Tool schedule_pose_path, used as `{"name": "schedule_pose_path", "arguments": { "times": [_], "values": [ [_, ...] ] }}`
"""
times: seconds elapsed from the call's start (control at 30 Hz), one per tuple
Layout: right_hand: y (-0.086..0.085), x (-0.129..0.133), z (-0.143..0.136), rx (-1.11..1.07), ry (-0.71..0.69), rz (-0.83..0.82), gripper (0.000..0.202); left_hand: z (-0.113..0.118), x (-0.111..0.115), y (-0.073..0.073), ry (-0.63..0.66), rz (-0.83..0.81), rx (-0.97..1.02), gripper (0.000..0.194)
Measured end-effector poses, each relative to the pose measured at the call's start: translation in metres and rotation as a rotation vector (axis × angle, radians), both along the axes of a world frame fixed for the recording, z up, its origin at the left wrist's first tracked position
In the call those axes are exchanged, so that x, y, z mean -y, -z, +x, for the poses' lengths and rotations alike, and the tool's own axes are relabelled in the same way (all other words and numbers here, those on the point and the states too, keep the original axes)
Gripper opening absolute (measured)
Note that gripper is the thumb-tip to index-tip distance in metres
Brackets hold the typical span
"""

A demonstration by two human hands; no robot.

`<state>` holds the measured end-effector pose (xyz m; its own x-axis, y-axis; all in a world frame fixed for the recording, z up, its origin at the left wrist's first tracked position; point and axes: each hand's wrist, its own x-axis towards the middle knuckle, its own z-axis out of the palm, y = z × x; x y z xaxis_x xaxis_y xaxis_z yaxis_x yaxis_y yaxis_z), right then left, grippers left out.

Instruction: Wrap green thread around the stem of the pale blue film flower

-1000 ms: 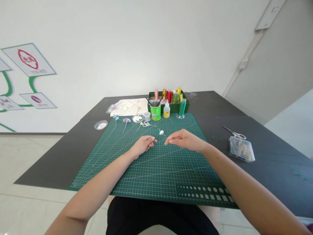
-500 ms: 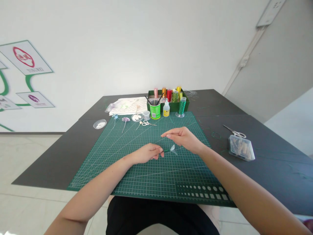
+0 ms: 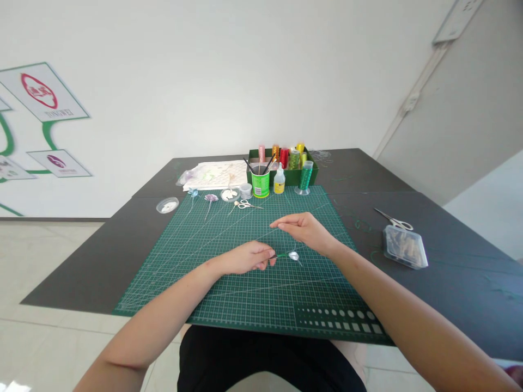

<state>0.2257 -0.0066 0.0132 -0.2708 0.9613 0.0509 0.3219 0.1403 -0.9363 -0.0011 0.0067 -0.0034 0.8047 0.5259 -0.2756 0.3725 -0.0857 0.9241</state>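
In my left hand (image 3: 251,257) the fingers are closed round the stem of a small artificial flower (image 3: 293,256). Its pale blue-white petals point right, and green wrapping covers the stem just below them. My right hand (image 3: 304,227) hovers above and to the right of the stem, thumb and fingertips pinched together. Whatever lies in that pinch is too fine to make out. Both hands are over the green cutting mat (image 3: 245,294).
White-handled scissors (image 3: 244,204), finished flowers (image 3: 211,198), a glue bottle (image 3: 279,181), a green tub of tools (image 3: 260,185) and a green thread spool (image 3: 306,175) line the back. A box of thread spools (image 3: 294,177) stands behind. At right are scissors (image 3: 394,220) and a clear plastic box (image 3: 404,246).
The flower head has turned about its stem, its petals now facing differently and sitting slightly lower. My right hand stays pinched in nearly the same place.
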Motion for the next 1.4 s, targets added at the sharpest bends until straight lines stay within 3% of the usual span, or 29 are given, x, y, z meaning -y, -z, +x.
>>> {"name": "schedule_pose_path", "arguments": {
  "times": [0.17,0.7,1.07,1.4],
  "values": [
    [0.0,0.0,-0.001,0.023,-0.029,0.031,0.039,0.0,0.002,-0.003,0.02,-0.005,-0.01,0.056],
    [0.024,-0.018,0.009,0.204,-0.133,0.102,0.027,0.001,-0.001,0.001,-0.006,0.016,-0.04,0.053],
    [0.019,-0.006,0.0,0.166,-0.009,0.257,0.036,-0.001,-0.004,0.002,-0.032,0.005,-0.064,0.052],
    [0.031,-0.018,0.009,0.238,-0.08,0.222,0.029,0.001,-0.002,0.001,-0.032,0.075,0.096,0.054]
  ]
}}
